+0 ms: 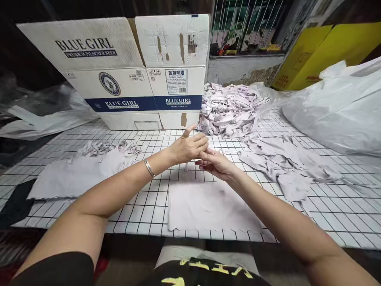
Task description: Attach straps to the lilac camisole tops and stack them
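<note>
My left hand, with a silver bangle on its wrist, is over the middle of the table, thumb raised away from outstretched fingers. Its fingertips meet my right hand, whose thumb and fingers close together; whatever lies between them is too small to make out. Below both hands a pale lilac garment is spread flat, its lower edge near the table's front. A narrow strap-like strip shows under my left hand, and a small white bit is beside my right.
Similar garments lie stacked at left. A crumpled pile sits behind, and loose pieces lie to the right on the grid-patterned cloth. A white beer carton stands at the back; a large plastic bag bulges at right.
</note>
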A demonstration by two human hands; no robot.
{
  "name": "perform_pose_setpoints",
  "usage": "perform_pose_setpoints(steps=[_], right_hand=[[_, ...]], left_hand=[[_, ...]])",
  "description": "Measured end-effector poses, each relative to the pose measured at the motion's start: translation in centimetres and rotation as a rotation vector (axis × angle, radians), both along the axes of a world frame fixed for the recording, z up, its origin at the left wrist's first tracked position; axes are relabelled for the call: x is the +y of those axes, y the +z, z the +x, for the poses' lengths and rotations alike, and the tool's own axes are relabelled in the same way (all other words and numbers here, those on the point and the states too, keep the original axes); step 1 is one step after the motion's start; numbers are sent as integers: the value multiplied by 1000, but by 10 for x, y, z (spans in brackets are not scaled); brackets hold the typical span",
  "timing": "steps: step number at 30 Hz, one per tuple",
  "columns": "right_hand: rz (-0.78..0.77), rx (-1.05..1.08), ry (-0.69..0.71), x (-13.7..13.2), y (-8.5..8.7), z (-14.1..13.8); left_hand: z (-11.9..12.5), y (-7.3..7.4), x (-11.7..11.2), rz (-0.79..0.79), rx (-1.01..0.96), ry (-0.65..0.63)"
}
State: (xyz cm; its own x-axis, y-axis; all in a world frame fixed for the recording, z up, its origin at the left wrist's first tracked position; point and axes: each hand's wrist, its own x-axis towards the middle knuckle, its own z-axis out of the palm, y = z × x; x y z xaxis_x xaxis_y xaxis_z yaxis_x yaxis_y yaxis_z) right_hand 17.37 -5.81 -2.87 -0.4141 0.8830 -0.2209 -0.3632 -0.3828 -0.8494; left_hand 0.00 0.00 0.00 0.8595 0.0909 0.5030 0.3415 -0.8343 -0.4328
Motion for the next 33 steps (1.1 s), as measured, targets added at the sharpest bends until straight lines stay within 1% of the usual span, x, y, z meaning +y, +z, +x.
perform_pose_setpoints(steps=[2,5,8,11,14,17,19,21,24,26,28,30,31,33], right_hand=[[2,-2,1,-1,-2,-1],[3,-31,-24,-3,-5,-4],[19,-98,-71,-3,-4,-6],[75,-178,-84,0,-2,-7],[111,-249,-18,5,-1,-7],[79,-266,88,9,-2,-7],[47,-250,102,10,-4,-10],[29,-236,82,11,-7,-12],[26,-198,24,13,-12,-15],[12,-154,-38,16,-13,-14],[-15,-119,-76,19,-14,-11],[-30,-102,-83,21,-14,-8],[-30,-98,-80,21,-13,-7],[-17,-103,-76,21,-13,-8]], left_hand=[[-2,-4,-2,-79,-25,52],[-3,-9,-4,-156,-34,144],[-1,-14,-7,-162,-15,247],[0,-18,-10,-148,-28,337],[-1,-21,-13,-158,-30,360],[-1,-24,-16,-166,-44,362],[1,-24,-20,-183,-72,375],[3,-23,-23,-230,-86,388],[3,-17,-30,-385,-87,417],[-1,-14,-36,-559,-136,456],[-7,-14,-41,-784,-311,514],[-12,-19,-47,-1018,-570,540],[-13,-23,-49,-1112,-701,527],[-12,-30,-53,-1255,-896,440]])
